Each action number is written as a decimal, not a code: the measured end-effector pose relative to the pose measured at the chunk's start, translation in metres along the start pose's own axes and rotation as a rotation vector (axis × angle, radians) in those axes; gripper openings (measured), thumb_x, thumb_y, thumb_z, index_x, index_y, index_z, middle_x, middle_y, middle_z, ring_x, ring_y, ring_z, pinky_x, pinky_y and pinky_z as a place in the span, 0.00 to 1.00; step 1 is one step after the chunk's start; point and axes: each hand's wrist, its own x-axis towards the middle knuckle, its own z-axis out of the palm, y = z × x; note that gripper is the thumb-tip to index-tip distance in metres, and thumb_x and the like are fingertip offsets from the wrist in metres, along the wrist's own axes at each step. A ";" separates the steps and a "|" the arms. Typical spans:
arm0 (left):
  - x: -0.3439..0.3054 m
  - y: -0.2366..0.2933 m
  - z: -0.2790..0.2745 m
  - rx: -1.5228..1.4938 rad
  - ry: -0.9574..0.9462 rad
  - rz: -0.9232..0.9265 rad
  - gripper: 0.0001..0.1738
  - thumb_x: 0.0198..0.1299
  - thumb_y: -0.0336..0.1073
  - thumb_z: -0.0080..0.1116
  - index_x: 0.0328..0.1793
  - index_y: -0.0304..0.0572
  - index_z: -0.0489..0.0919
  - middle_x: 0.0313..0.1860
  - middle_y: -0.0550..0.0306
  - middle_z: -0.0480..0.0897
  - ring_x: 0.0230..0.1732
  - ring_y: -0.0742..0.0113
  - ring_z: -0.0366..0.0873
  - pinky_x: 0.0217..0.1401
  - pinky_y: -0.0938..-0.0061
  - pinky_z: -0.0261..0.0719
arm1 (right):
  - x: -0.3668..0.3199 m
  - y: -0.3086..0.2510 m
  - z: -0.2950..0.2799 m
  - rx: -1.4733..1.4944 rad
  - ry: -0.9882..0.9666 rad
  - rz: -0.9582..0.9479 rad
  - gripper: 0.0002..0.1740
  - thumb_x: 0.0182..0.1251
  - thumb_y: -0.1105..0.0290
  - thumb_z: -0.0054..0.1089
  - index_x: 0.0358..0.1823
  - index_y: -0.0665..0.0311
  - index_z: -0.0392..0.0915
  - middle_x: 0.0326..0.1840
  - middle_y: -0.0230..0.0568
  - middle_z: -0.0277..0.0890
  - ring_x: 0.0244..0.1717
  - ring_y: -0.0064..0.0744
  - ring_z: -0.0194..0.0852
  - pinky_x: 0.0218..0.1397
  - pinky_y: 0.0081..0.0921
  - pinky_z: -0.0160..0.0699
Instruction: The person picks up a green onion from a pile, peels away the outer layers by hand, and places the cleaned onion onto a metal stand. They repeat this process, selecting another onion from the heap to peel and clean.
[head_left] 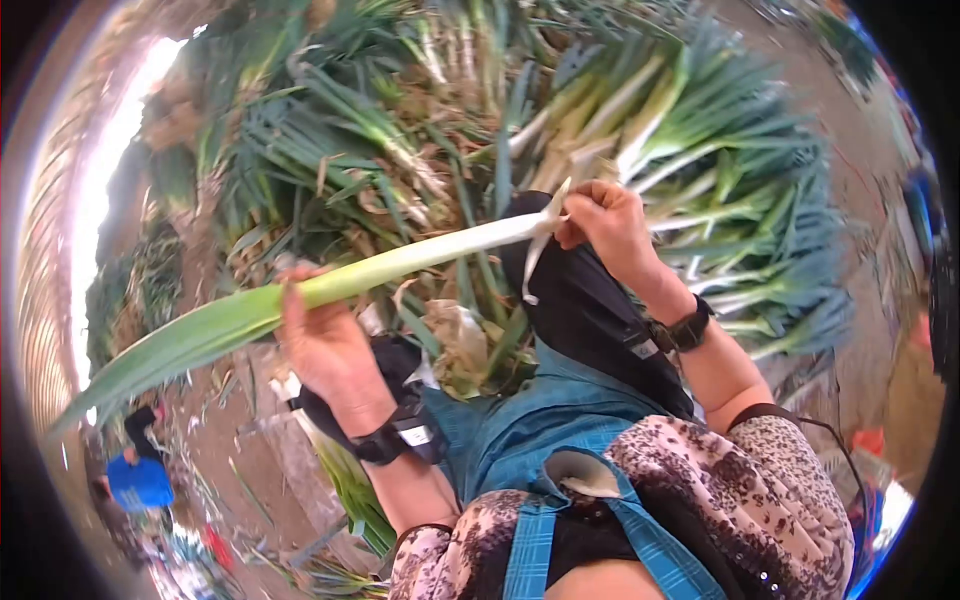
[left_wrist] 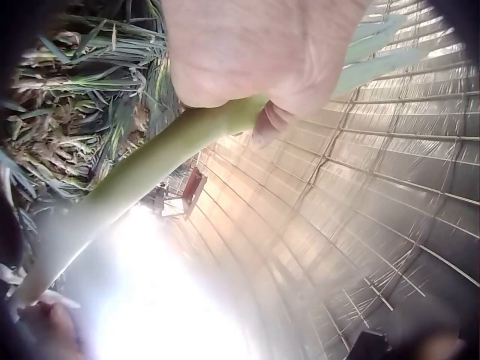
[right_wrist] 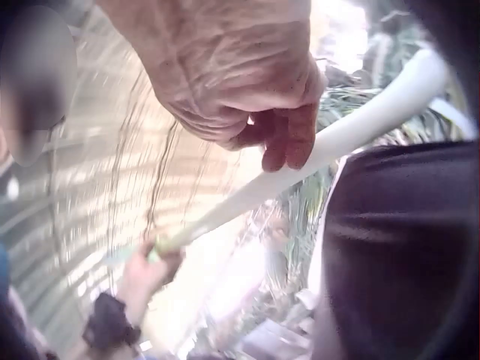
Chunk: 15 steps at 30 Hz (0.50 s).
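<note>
One long leek [head_left: 420, 255] lies slantwise across the front of the body, its white end to the right and its green leaves drooping to the left. My left hand [head_left: 330, 350] grips it where the stalk turns green; the left wrist view shows the thumb and fingers around the stalk [left_wrist: 142, 169]. At the white root end, my right hand [head_left: 612, 232] has curled fingers and pinches the leek's end. A loose pale strip of outer layer [head_left: 535, 262] hangs beside those fingers. In the right wrist view, the fingertips [right_wrist: 300, 146] overlap the white shaft [right_wrist: 352, 131].
To the right is a heap of leeks with clean white stalks [head_left: 720, 190]. Untrimmed leeks with dry brown leaves [head_left: 380, 140] lie ahead and to the left. A bent knee in dark cloth [head_left: 590, 290] is under the right hand. Someone in blue [head_left: 140, 485] is farther left.
</note>
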 end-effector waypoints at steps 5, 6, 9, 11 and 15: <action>-0.001 0.012 0.007 -0.045 -0.032 0.017 0.14 0.62 0.30 0.60 0.51 0.33 0.73 0.44 0.52 0.79 0.45 0.63 0.75 0.54 0.69 0.75 | 0.028 0.048 -0.104 0.689 0.310 0.184 0.06 0.63 0.73 0.56 0.31 0.70 0.73 0.24 0.40 0.76 0.22 0.27 0.75 0.26 0.17 0.76; -0.001 0.014 0.008 -0.034 -0.026 0.051 0.15 0.61 0.30 0.60 0.52 0.33 0.73 0.44 0.53 0.79 0.45 0.64 0.75 0.54 0.69 0.75 | 0.038 0.074 -0.150 0.708 0.402 0.251 0.06 0.63 0.75 0.54 0.32 0.72 0.74 0.26 0.44 0.77 0.25 0.30 0.76 0.31 0.22 0.78; -0.004 0.011 0.015 -0.047 -0.051 0.040 0.17 0.61 0.30 0.60 0.54 0.34 0.71 0.45 0.54 0.79 0.44 0.65 0.75 0.53 0.68 0.76 | 0.036 0.104 -0.180 0.344 0.645 0.221 0.04 0.62 0.78 0.53 0.33 0.72 0.74 0.29 0.46 0.77 0.31 0.34 0.79 0.35 0.25 0.81; -0.004 0.004 0.020 -0.036 0.010 0.041 0.17 0.61 0.31 0.60 0.54 0.34 0.71 0.45 0.55 0.80 0.43 0.65 0.76 0.53 0.68 0.76 | 0.027 0.089 -0.173 -0.414 0.530 0.114 0.09 0.63 0.71 0.55 0.38 0.72 0.75 0.34 0.49 0.78 0.35 0.40 0.80 0.39 0.32 0.81; -0.005 -0.003 0.030 -0.007 0.084 0.032 0.16 0.62 0.31 0.60 0.53 0.35 0.71 0.43 0.56 0.80 0.40 0.67 0.76 0.52 0.69 0.77 | -0.005 0.025 -0.079 -1.004 0.277 -0.573 0.16 0.59 0.64 0.63 0.44 0.67 0.77 0.41 0.51 0.77 0.42 0.54 0.77 0.45 0.41 0.77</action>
